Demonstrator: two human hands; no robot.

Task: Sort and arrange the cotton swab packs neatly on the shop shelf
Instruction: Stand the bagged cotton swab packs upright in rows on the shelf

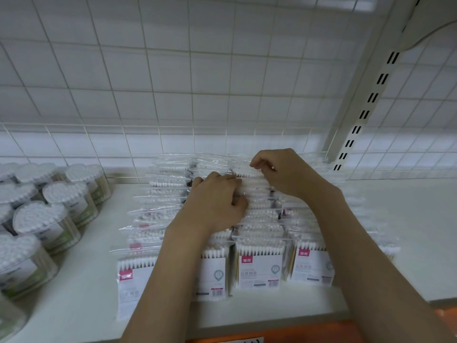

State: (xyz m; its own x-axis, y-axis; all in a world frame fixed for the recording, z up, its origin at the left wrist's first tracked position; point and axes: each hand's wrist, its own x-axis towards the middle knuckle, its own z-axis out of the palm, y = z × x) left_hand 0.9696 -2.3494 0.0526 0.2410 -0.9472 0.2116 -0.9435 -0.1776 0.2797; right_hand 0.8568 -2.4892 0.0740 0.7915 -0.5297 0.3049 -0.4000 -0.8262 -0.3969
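Observation:
Several rows of clear plastic cotton swab packs (258, 266) with white labels and pink tags stand upright on the white shelf (94, 276), running from the front edge back to the wire grid. My left hand (217, 199) grips the tops of packs in a middle row, fingers curled over them. My right hand (284, 172) pinches the top edge of a pack (247, 173) near the back of the same row. Both forearms cover parts of the front packs.
Heart-shaped clear tubs of cotton swabs (44, 219) with green labels crowd the shelf's left side. A white wire grid back panel (173, 82) rises behind. A slotted shelf upright (363, 115) stands at the right. An orange strip (284, 334) runs along the shelf's front edge.

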